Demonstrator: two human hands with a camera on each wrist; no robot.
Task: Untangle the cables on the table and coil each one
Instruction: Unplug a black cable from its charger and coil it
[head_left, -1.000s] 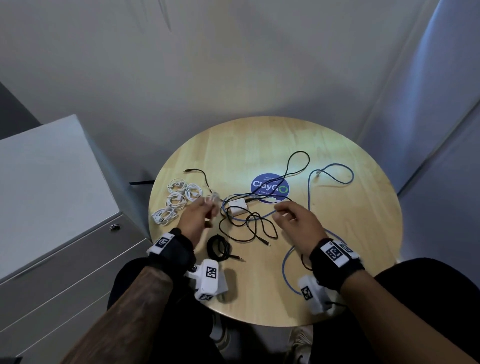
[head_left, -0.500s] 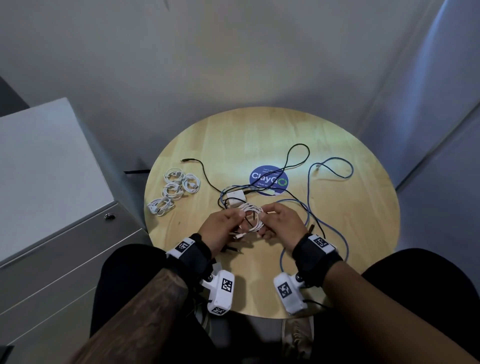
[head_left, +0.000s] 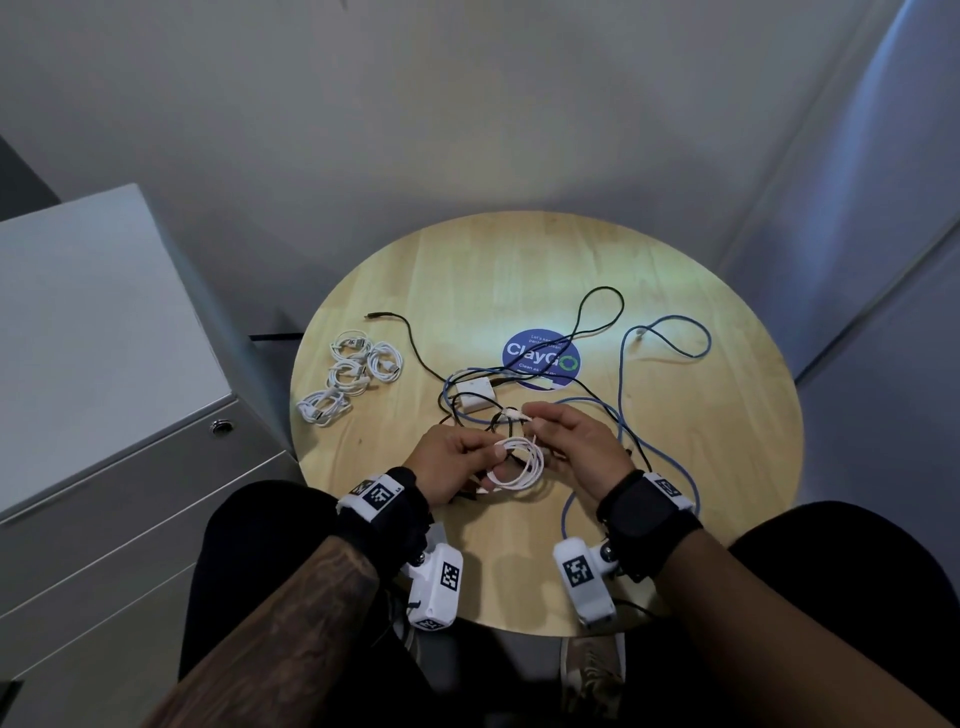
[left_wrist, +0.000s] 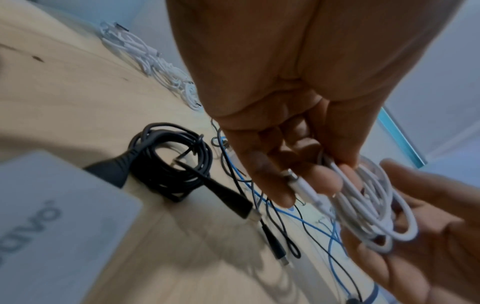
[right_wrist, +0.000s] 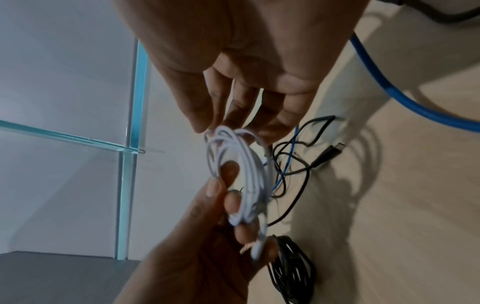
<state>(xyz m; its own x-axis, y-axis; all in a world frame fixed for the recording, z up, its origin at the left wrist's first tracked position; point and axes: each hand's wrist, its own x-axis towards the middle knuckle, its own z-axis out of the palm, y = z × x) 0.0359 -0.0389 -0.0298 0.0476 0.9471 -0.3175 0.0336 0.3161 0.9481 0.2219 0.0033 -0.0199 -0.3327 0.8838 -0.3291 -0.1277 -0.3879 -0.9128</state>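
A white cable (head_left: 519, 462) is looped into a small coil above the near side of the round wooden table (head_left: 727, 467). My left hand (head_left: 488, 454) grips the coil (left_wrist: 369, 205) at its side, with one plug end (left_wrist: 298, 185) lying across the fingers. My right hand (head_left: 540, 428) pinches the cable's other end at the top of the coil (right_wrist: 233, 156). Under and beyond the hands lies a tangle of blue cable (head_left: 621, 364), thin black cable (head_left: 602, 312) and a white adapter (head_left: 472, 395).
Several coiled white cables (head_left: 353, 379) lie at the table's left. A coiled black cable (left_wrist: 171, 160) sits under my left wrist beside a white box (left_wrist: 52, 226). A blue round sticker (head_left: 540, 358) marks the middle. A grey cabinet (head_left: 104, 364) stands left.
A second ago my hands were apart, the left near the coiled pile and the right on the tangle. They came together toward me with the white cable looped between them.
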